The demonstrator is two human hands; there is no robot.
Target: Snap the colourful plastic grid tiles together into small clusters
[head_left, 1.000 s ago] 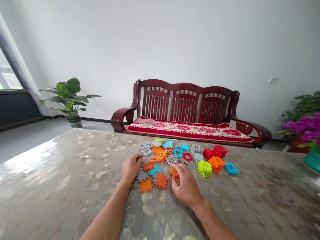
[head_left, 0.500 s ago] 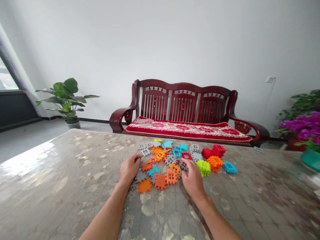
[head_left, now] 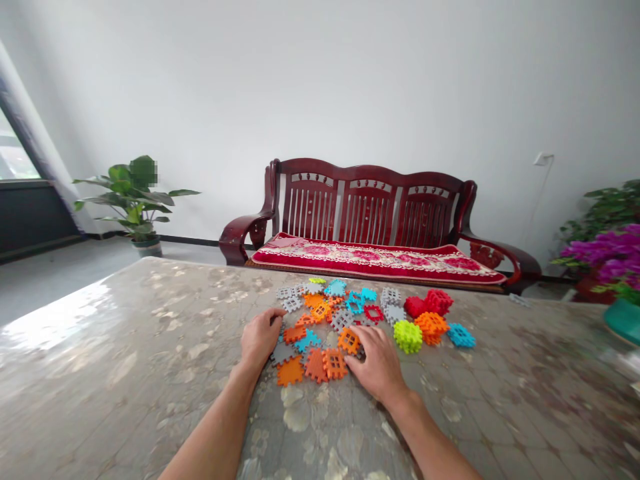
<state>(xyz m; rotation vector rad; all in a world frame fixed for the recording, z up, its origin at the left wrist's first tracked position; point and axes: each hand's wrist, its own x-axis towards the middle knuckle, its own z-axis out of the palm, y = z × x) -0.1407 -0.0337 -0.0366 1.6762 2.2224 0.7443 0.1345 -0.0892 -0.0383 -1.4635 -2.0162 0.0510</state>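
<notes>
A scatter of flat plastic waffle tiles in orange, grey, blue and red (head_left: 330, 313) lies on the marbled table (head_left: 150, 347). My left hand (head_left: 259, 340) rests at the left edge of the pile, fingers curled loosely against a grey tile (head_left: 283, 352). My right hand (head_left: 377, 363) lies flat, fingers spread, over tiles at the pile's near right, beside an orange tile (head_left: 334, 363). Assembled cubes stand to the right: a lime one (head_left: 408, 336), an orange one (head_left: 432, 327) and red ones (head_left: 431, 304).
A dark red wooden bench with a red floral cushion (head_left: 370, 257) stands behind the table. A potted green plant (head_left: 135, 200) is at the back left; purple flowers in a teal pot (head_left: 613, 267) are at the right edge. A blue tile (head_left: 460, 335) lies far right.
My right hand slid back toward me and left, dragging orange tiles nearer the front of the pile. My left hand stayed put.
</notes>
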